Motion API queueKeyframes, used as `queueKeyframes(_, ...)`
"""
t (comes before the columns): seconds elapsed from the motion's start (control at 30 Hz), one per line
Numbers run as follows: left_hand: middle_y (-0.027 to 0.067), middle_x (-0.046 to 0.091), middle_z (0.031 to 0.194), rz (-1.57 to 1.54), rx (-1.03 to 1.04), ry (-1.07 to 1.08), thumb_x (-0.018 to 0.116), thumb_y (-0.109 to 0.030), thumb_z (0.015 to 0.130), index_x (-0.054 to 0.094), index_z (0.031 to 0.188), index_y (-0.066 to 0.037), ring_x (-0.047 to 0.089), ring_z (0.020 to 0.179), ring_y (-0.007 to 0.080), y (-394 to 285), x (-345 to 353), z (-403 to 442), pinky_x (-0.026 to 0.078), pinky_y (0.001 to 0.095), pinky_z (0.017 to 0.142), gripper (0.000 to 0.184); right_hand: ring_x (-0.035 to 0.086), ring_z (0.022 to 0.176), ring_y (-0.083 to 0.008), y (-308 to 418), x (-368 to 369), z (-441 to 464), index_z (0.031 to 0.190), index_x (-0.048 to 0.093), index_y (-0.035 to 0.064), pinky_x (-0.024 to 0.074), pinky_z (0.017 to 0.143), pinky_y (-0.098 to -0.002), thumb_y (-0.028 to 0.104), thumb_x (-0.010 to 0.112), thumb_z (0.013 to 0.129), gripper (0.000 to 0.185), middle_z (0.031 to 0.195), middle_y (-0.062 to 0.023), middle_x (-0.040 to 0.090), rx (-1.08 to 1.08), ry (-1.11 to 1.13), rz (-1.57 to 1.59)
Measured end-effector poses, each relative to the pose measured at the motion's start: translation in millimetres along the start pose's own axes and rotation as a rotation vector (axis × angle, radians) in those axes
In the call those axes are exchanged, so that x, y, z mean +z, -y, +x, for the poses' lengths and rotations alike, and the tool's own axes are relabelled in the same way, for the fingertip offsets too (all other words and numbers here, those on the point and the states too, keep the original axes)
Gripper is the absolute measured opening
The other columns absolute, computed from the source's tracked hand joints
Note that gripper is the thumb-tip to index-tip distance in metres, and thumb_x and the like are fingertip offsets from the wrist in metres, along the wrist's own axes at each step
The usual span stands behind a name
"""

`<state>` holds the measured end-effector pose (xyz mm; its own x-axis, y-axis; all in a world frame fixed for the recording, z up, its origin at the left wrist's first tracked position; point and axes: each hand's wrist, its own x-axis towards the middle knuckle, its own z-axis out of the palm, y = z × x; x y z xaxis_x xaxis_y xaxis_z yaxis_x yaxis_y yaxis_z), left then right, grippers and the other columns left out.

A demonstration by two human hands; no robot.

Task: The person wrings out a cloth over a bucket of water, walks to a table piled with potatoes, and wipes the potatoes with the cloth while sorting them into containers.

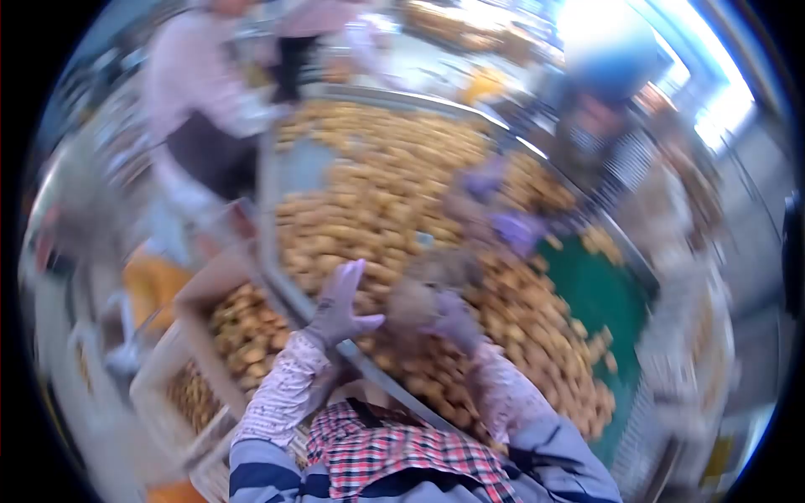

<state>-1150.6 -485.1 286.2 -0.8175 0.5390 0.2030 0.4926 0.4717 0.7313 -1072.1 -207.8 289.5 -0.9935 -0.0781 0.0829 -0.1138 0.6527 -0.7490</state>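
Observation:
A metal-rimmed table is heaped with small, tan, rounded pieces that look like potatoes; blur hides their exact kind. My left hand, in a pale purple glove, is at the near rim with thumb and fingers spread and nothing between them. To its right, my gloved right hand has its fingers bent against a blurred brown, roundish thing, whose kind I cannot make out. A co-worker's purple-gloved hand and a second one reach into the heap from across.
At my left stand pale crates holding more tan pieces. A green surface shows at the table's right. One person in pink and a dark apron stands at the left; another in blue headwear leans in from the right.

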Motion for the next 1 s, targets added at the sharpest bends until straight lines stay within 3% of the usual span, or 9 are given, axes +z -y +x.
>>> queueKeyframes(0.13, 0.0210, 0.038, 0.152, 0.471, 0.238, 0.388, 0.081, -0.042, 0.068, 0.030, 0.152, -0.004, 0.034, 0.142, 0.0343, -106.6, 84.6, 14.8, 0.017, 0.0520, 0.119, 0.105, 0.056, 0.098, -0.0285, 2.4, -64.8, -112.8, 0.109, 0.064, 0.0054, 0.0456, 0.089, -0.0397, 0.033, 0.089, 0.059, 0.062, 0.104, -0.0135, 0.060, 0.192, -0.078, 0.074)
queueKeyframes(0.3, 0.0188, 0.063, 0.119, -0.055, 0.499, 0.334, 0.074, -0.023, 0.072, 0.042, 0.145, -0.004, 0.063, 0.103, 0.0358, -191.9, 198.2, 26.9, 0.039, 0.0470, 0.104, 0.082, 0.058, 0.098, -0.0196, 15.4, -156.6, -234.0, 0.108, 0.063, 0.0030, 0.0470, 0.089, -0.0333, 0.014, 0.091, 0.056, 0.060, 0.102, -0.0067, 0.063, 0.485, -0.482, 0.559)
queueKeyframes(0.4, 0.0211, 0.063, 0.121, -0.336, 0.546, 0.290, 0.070, -0.021, 0.084, 0.043, 0.145, -0.003, 0.062, 0.104, 0.0384, -287.5, 243.0, 24.9, 0.051, 0.0420, 0.094, 0.069, 0.062, 0.092, -0.0158, 32.9, -220.5, -298.0, 0.111, 0.061, 0.0010, 0.0523, 0.081, -0.0314, 0.001, 0.080, 0.058, 0.056, 0.100, -0.0066, 0.066, 0.280, -0.789, 0.056)
queueKeyframes(0.47, 0.0194, 0.065, 0.113, -0.463, 0.717, 0.209, 0.068, -0.017, 0.085, 0.039, 0.148, -0.005, 0.063, 0.097, 0.0371, -350.8, 256.0, 20.2, 0.052, 0.0430, 0.087, 0.070, 0.063, 0.094, -0.0163, 36.1, -245.1, -331.1, 0.113, 0.061, -0.0007, 0.0524, 0.085, -0.0316, 0.003, 0.070, 0.065, 0.050, 0.102, -0.0074, 0.066, 0.338, -1.058, 0.262)
queueKeyframes(0.57, 0.0123, 0.062, 0.099, -0.156, 0.822, 0.265, 0.063, -0.011, 0.083, 0.042, 0.146, -0.007, 0.061, 0.083, 0.0292, -387.4, 296.4, 14.6, 0.050, 0.0404, 0.075, 0.066, 0.056, 0.118, -0.0243, -52.5, -243.5, -372.2, 0.138, 0.044, 0.0017, 0.0468, 0.098, -0.0358, 0.015, 0.072, 0.075, 0.071, 0.134, -0.0152, 0.054, 0.239, -1.186, 0.074)
queueKeyframes(0.63, 0.0114, 0.062, 0.100, -0.056, 0.855, 0.305, 0.060, -0.014, 0.085, 0.043, 0.144, -0.006, 0.063, 0.086, 0.0293, -362.8, 344.3, 14.5, 0.051, 0.0404, 0.076, 0.062, 0.040, 0.137, -0.0317, -139.7, -216.9, -405.2, 0.152, 0.027, 0.0062, 0.0368, 0.109, -0.0466, 0.028, 0.072, 0.078, 0.089, 0.151, -0.0213, 0.035, 0.736, -0.857, -1.064)
queueKeyframes(0.73, 0.0135, 0.062, 0.106, 0.124, 0.602, 0.614, 0.048, -0.018, 0.094, 0.050, 0.139, -0.022, 0.066, 0.091, 0.0318, -306.5, 357.3, 27.1, 0.052, 0.0432, 0.079, 0.045, 0.015, 0.146, -0.0477, -179.6, -163.0, -381.0, 0.158, 0.010, 0.0251, 0.0188, 0.114, -0.0617, 0.038, 0.067, 0.081, 0.096, 0.160, -0.0218, 0.016, 1.339, -0.471, -0.705)
queueKeyframes(0.77, 0.0141, 0.062, 0.114, 0.087, 0.497, 0.623, 0.041, -0.017, 0.099, 0.050, 0.139, -0.037, 0.068, 0.092, 0.0337, -280.0, 374.2, 31.8, 0.053, 0.0457, 0.079, 0.046, 0.013, 0.146, -0.0484, -168.1, -174.9, -364.1, 0.158, 0.009, 0.0254, 0.0165, 0.115, -0.0617, 0.040, 0.064, 0.083, 0.094, 0.160, -0.0223, 0.014, 1.331, -0.443, -0.675)
queueKeyframes(1.0, 0.0130, 0.062, 0.101, 0.186, 0.463, 0.542, 0.041, -0.015, 0.100, 0.051, 0.139, -0.035, 0.069, 0.082, 0.0301, -242.9, 341.5, 89.0, 0.055, 0.0437, 0.072, 0.045, 0.009, 0.147, -0.0473, -187.2, -205.0, -236.7, 0.158, 0.010, 0.0257, 0.0175, 0.114, -0.0643, 0.039, 0.061, 0.086, 0.089, 0.160, -0.0231, 0.012, 1.245, -0.326, -0.676)
